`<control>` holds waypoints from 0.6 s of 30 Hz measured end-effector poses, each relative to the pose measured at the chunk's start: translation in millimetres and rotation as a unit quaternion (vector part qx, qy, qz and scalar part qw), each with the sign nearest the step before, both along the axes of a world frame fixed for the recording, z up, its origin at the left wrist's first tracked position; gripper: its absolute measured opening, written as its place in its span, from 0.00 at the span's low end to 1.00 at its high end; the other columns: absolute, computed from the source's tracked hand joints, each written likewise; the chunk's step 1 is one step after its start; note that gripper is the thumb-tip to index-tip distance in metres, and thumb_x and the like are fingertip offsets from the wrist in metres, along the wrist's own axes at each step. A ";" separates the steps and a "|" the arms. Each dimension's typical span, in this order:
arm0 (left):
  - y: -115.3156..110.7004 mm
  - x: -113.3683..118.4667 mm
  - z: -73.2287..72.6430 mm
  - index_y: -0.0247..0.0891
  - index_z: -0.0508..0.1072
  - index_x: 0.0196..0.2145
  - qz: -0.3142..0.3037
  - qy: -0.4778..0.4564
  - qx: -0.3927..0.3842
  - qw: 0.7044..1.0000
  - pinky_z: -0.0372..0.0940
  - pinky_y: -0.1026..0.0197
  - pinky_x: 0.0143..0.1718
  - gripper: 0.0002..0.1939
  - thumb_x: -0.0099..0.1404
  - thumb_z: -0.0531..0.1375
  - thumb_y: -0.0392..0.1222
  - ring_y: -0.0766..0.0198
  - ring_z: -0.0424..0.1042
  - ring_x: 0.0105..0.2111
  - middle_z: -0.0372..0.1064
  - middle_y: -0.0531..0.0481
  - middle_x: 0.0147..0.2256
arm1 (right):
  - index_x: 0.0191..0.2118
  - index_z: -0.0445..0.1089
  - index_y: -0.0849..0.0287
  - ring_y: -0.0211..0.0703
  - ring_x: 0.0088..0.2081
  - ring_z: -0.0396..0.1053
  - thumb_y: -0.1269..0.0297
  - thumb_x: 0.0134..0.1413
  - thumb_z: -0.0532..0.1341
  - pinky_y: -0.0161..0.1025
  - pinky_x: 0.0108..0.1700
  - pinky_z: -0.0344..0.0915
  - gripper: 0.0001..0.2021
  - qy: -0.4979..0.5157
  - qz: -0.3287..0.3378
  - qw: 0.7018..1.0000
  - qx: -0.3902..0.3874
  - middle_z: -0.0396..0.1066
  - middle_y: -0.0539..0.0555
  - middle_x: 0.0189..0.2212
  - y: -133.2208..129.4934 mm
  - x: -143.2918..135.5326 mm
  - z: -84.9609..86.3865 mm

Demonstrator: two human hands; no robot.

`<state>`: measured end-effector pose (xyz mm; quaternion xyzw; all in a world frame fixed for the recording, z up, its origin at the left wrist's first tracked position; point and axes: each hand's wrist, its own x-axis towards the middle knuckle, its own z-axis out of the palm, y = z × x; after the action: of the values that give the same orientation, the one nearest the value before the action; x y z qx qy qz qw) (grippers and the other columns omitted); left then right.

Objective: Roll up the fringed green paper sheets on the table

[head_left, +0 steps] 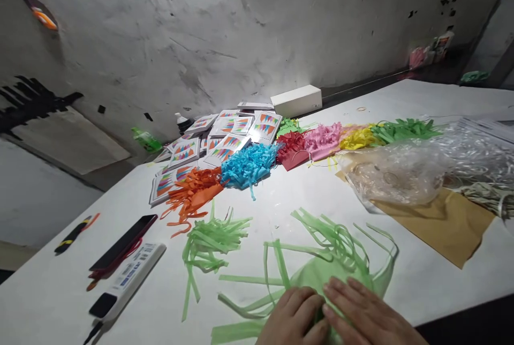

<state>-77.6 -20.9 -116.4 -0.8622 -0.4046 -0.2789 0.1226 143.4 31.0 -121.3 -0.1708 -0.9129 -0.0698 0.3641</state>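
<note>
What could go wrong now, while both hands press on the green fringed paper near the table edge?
1. The left hand and right hand press on the green fringed paper; its thin strips look delicate and might tear or crease.
2. The loose green strips lie close by and could tangle with it.
3. The paper sits near the table edge, so it might slide off.

Nothing here is sharp enough for me to read. The white remote control (pixel 127 280) at the lower left of the frame carries a blue-and-white label, but its print is a blur. The white cards with coloured triangle patterns (pixel 225 139) at upper centre show only the design, no legible words. The white rectangular box (pixel 296 100) behind them looks blank.
</note>
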 end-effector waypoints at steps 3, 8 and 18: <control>-3.9 -5.7 1.9 0.41 0.74 0.35 -0.020 -0.013 -0.025 0.999 0.73 0.64 0.38 0.20 0.77 0.46 0.41 0.66 0.79 0.35 0.82 0.56 0.34 | 0.45 0.76 0.56 0.45 0.43 0.81 0.82 0.54 0.47 0.42 0.44 0.81 0.25 -0.066 0.015 0.997 0.039 0.83 0.47 0.42 2.5 -12.7 10.4; -15.8 -18.3 3.6 0.42 0.74 0.37 -0.009 -0.017 -0.023 1.000 0.72 0.63 0.42 0.19 0.78 0.46 0.43 0.65 0.81 0.39 0.84 0.58 0.38 | 0.41 0.77 0.58 0.48 0.42 0.81 0.78 0.55 0.53 0.42 0.45 0.81 0.17 -0.111 0.044 0.992 0.041 0.83 0.51 0.39 7.1 6.2 10.5; -0.1 -4.1 8.2 0.44 0.67 0.28 0.234 0.011 -0.137 0.962 0.66 0.62 0.20 0.16 0.73 0.48 0.37 0.61 0.75 0.22 0.72 0.54 0.23 | 0.35 0.69 0.53 0.45 0.29 0.70 0.73 0.62 0.56 0.44 0.33 0.67 0.08 0.051 -0.133 0.974 -0.174 0.69 0.47 0.24 -2.0 -20.5 -5.8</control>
<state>-81.7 -21.0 -108.2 -0.7553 -0.6279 -0.1745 0.0693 122.9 29.0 -127.1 -0.3549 -0.8604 0.0511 0.3621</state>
